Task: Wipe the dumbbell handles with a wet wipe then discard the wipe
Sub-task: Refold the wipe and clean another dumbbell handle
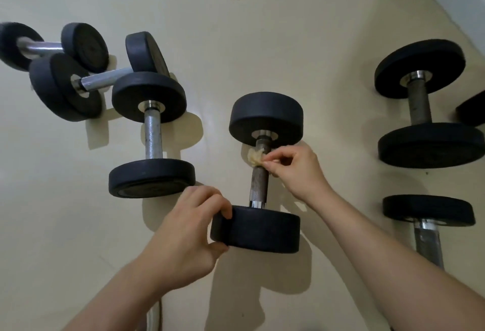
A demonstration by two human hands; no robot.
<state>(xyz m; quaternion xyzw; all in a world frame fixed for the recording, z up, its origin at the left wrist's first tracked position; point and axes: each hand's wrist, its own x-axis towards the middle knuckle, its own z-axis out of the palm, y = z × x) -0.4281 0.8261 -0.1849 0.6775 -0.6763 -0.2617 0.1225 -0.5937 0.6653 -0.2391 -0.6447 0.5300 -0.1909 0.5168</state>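
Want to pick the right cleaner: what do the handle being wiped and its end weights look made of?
Handle: likely steel, dull brown and speckled, seemingly rusted. End weights: matte black, rounded edges, probably rubber-coated, possibly painted metal.

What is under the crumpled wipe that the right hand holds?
The wipe lies against the upper part of the middle dumbbell's dark handle, pinched by the right hand. The stretch of handle beneath it is hidden.
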